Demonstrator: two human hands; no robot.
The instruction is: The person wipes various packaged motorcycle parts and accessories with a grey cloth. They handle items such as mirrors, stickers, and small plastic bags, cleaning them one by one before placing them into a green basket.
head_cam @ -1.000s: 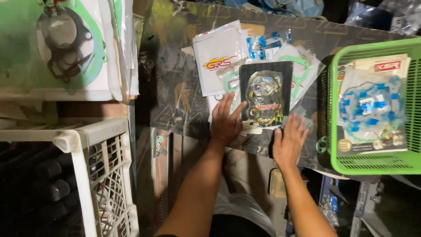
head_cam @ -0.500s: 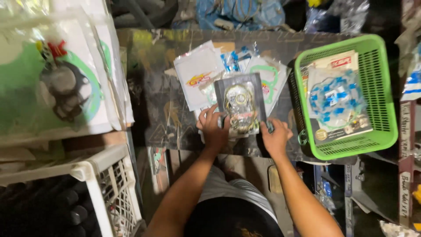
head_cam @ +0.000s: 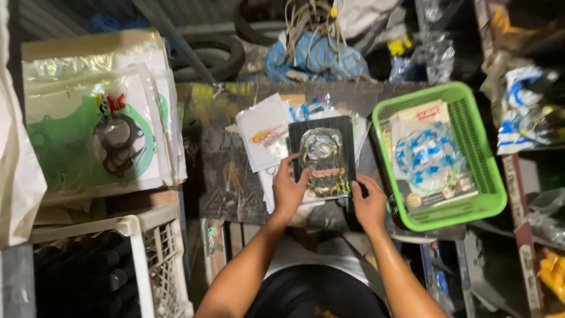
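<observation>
At the centre of the frame both hands grasp a black-backed gasket packet (head_cam: 322, 158), a clear-fronted card showing metal rings and a yellow-and-black label. The left hand (head_cam: 288, 191) grips its lower left edge, fingers curled up over the side, while the right hand (head_cam: 368, 204) pinches the lower right corner. The packet lies slightly tilted over a loose heap of similar packets (head_cam: 265, 138), white ones with blue and green parts showing through plastic, spread on a dark, worn tabletop (head_cam: 218, 171) in the middle of the frame. Just to the right of the packet, touching the tabletop's edge, sits a bright green plastic basket (head_cam: 482, 171) that holds another packet with blue-and-white gaskets (head_cam: 425, 158) on a pale card. At the upper left of the frame a stack of large clear bags (head_cam: 100, 118) shows a green sheet gasket and a dark ring-shaped gasket. Below it, at the lower left, stands a white plastic crate (head_cam: 150, 259) with dark cylindrical items inside. Along the top of the frame, behind the tabletop, lie a black rubber tyre (head_cam: 218, 56) and a blue plastic bag (head_cam: 312, 59) with cords on it. At the right edge shelves (head_cam: 518, 176) carry more bagged parts.
</observation>
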